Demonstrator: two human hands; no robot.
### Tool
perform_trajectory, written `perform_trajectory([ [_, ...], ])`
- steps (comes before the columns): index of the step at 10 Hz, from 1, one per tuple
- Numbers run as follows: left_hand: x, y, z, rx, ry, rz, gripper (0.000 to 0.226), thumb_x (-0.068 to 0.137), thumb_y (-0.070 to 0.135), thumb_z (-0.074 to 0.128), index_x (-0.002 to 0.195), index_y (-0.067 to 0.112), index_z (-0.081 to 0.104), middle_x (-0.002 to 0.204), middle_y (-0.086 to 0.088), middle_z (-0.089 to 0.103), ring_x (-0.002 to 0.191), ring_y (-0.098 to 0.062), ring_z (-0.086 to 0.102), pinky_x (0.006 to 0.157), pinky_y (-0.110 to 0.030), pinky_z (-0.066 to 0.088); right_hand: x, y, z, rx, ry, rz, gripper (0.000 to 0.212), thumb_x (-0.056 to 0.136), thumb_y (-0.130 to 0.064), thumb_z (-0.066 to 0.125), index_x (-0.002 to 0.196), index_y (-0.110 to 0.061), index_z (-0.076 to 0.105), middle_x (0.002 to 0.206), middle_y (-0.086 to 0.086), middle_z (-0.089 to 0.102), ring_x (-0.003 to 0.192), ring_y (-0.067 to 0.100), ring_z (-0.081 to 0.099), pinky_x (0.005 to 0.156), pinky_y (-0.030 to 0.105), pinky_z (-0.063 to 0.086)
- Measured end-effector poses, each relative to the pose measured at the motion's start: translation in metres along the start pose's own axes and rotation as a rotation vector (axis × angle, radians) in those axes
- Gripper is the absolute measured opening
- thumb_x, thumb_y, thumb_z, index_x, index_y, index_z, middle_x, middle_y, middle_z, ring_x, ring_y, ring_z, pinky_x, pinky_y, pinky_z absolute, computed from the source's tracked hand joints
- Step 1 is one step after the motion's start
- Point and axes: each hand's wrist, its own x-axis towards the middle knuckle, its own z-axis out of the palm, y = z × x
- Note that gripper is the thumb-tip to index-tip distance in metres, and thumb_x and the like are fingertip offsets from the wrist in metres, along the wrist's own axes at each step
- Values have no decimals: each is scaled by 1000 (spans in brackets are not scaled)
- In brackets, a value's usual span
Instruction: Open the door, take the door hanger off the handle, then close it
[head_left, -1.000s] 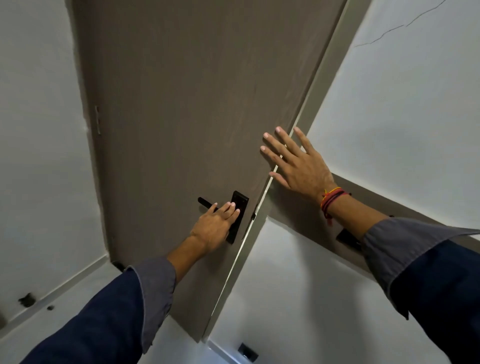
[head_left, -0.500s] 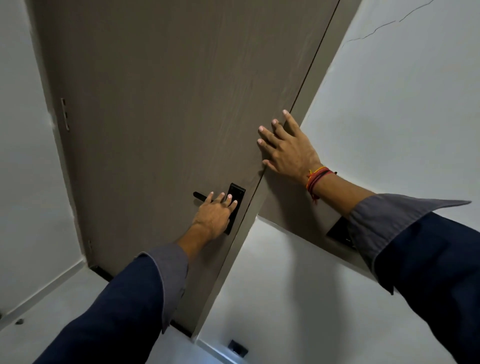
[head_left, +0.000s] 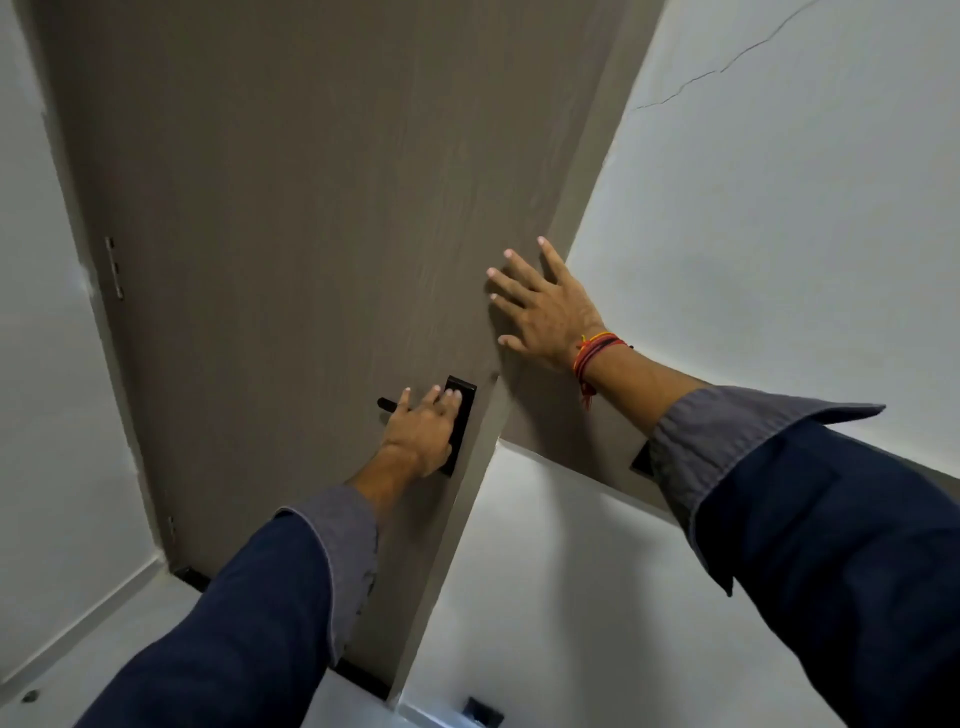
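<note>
A grey-brown wooden door (head_left: 311, 218) fills the middle of the view and sits flush in its frame. Its black lever handle (head_left: 387, 403) sticks out left from a black lock plate (head_left: 465, 400). My left hand (head_left: 423, 434) lies flat over the handle and plate, fingers spread, not gripping. My right hand (head_left: 543, 306) presses flat with fingers apart on the door's right edge and the frame (head_left: 597, 171). No door hanger is visible on the handle or in either hand.
White walls stand on both sides (head_left: 779, 234), the right one with a thin crack. Hinges (head_left: 113, 267) run down the door's left edge. A small black fitting (head_left: 483, 711) sits low by the floor. A black plate (head_left: 641, 460) shows behind my right sleeve.
The gap at the door's right edge has closed; the door swung shut against the frame. Both hands stayed flat on it, the right one sliding along the edge.
</note>
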Motion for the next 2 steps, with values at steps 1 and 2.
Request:
perform_trajectory([
  [1, 7, 1, -42, -179, 329, 18, 83, 97, 24, 57, 161, 4, 8, 169, -14, 23, 158, -27, 15, 128, -51, 16, -23, 16, 1, 152, 103, 84, 74, 106, -60, 28, 168, -21, 12, 177, 5, 0, 163, 33, -3, 130, 62, 4],
  [2, 15, 11, -105, -146, 565, 69, 81, 96, 23, 57, 161, 3, 13, 168, -14, 26, 157, -27, 20, 127, -51, 21, -48, 44, -6, 230, 214, 246, 75, 106, -57, 31, 168, -20, 13, 177, 3, 2, 164, 32, 3, 129, 62, 9],
])
